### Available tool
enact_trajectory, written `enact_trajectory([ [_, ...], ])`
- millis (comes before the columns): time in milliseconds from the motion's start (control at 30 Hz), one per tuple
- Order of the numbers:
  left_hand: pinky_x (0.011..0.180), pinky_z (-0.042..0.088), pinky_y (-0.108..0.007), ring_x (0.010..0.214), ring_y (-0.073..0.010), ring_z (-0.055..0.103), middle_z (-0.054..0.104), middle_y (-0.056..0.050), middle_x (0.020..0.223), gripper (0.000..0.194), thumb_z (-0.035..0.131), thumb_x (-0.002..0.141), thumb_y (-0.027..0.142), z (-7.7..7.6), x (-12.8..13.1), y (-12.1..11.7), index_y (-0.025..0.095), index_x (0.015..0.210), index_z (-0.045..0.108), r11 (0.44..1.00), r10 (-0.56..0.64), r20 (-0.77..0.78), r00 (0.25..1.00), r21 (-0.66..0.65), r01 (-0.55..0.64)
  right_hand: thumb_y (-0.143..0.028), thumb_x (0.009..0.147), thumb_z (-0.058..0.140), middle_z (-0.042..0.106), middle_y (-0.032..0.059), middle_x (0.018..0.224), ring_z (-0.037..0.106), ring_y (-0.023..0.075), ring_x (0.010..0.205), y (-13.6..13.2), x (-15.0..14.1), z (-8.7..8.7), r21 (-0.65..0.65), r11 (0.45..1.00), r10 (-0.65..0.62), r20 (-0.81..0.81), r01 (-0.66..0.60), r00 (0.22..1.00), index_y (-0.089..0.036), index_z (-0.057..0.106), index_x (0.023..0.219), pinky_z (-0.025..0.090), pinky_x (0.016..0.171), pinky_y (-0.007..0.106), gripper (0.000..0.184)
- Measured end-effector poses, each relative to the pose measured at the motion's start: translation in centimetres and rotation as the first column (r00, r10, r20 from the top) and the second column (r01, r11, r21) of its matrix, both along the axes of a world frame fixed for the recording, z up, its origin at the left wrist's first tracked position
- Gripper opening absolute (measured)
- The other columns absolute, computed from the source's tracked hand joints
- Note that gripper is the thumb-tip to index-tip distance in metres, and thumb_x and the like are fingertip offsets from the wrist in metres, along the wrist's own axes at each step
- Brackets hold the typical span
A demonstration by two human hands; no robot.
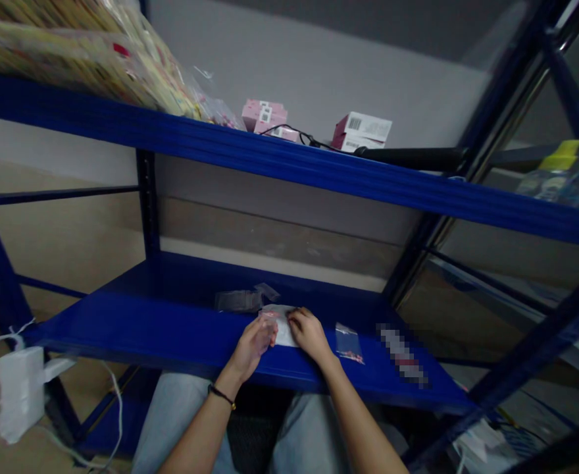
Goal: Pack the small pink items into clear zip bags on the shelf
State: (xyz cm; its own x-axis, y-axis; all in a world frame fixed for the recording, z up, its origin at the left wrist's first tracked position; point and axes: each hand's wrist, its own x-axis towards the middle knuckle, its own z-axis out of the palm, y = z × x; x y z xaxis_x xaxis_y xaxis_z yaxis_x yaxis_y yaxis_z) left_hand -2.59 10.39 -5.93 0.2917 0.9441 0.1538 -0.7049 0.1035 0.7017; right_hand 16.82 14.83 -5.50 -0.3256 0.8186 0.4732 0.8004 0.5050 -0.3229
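Both my hands rest on the lower blue shelf (161, 329) and meet over a small white packet (283, 324). My left hand (256, 342), with a dark band at its wrist, has its fingers curled onto the packet's left edge. Closed fingers of my right hand (310, 334) press on the packet's right edge. A small clear bag (349, 343) with red bits inside lies just right of my right hand. Empty clear bags (243, 299) lie just beyond the packet.
A blurred-out strip (402, 355) lies on the shelf further right. The upper blue shelf (279, 161) carries pink boxes (264, 115), a white and maroon box (361, 131), a black tube (412, 158) and wrapped packs (87, 59). A white power strip (20, 392) hangs at lower left.
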Motion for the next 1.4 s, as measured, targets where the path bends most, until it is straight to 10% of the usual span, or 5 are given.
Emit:
enact_trajectory([
  [300,0.062,0.037,-0.027,0.065,-0.0142,0.057,0.065,-0.007,0.082,0.037,0.064,0.086,0.042,-0.5,0.2,0.1,0.013,0.107,0.070,1.000,0.016,-0.010,1.000,0.018,-0.016,-0.023,0.092,0.048,0.067,0.0095,0.099,0.061,0.0246,0.098,1.2,0.2,-1.4,0.004,0.997,0.083,-0.069,-0.083,0.994,-0.021,0.070,0.092,0.047,0.089,0.036,0.023],
  [500,0.065,0.037,-0.027,0.067,-0.0146,0.058,0.066,-0.007,0.085,0.033,0.062,0.087,0.041,-0.5,-0.1,0.2,0.015,0.105,0.071,1.000,-0.022,-0.023,0.999,-0.004,0.022,-0.034,0.092,0.053,0.064,0.0069,0.098,0.061,0.0199,0.082,-1.4,-0.9,3.9,-0.129,0.957,0.198,-0.368,-0.261,0.909,-0.021,0.068,0.106,0.048,0.073,0.030,0.024],
  [700,0.061,0.038,-0.028,0.070,-0.0197,0.058,0.066,-0.010,0.081,0.051,0.047,0.091,0.059,1.3,-1.5,-2.1,0.014,0.095,0.071,0.941,-0.314,-0.245,0.917,0.048,0.335,-0.036,0.092,0.057,0.060,0.0058,0.111,0.057,0.0210,0.104,-8.2,-1.9,7.1,-0.225,0.893,0.307,-0.329,-0.390,0.893,-0.022,0.069,0.082,0.043,0.090,0.031,0.021],
  [933,0.078,0.040,-0.029,0.085,-0.0187,0.054,0.061,-0.003,0.087,0.034,0.041,0.100,0.039,0.9,-4.6,-9.1,0.020,0.085,0.064,0.780,0.433,-0.744,0.509,0.592,0.203,-0.033,0.090,0.061,0.061,-0.0001,0.078,0.056,0.0151,0.075,-15.3,-3.2,2.7,-0.327,0.892,0.162,-0.411,-0.311,0.897,-0.019,0.064,0.081,0.040,0.069,0.025,0.017],
  [1400,0.065,0.038,-0.024,0.072,-0.0147,0.056,0.060,-0.003,0.077,0.027,0.051,0.096,0.030,0.7,-6.4,-9.6,0.017,0.075,0.063,0.755,0.511,-0.763,0.395,0.618,0.217,-0.035,0.089,0.063,0.055,-0.0024,0.069,0.048,0.0123,0.067,-14.5,-2.7,0.1,-0.400,0.861,0.065,-0.528,-0.315,0.847,-0.017,0.062,0.078,0.032,0.062,0.023,0.021],
])
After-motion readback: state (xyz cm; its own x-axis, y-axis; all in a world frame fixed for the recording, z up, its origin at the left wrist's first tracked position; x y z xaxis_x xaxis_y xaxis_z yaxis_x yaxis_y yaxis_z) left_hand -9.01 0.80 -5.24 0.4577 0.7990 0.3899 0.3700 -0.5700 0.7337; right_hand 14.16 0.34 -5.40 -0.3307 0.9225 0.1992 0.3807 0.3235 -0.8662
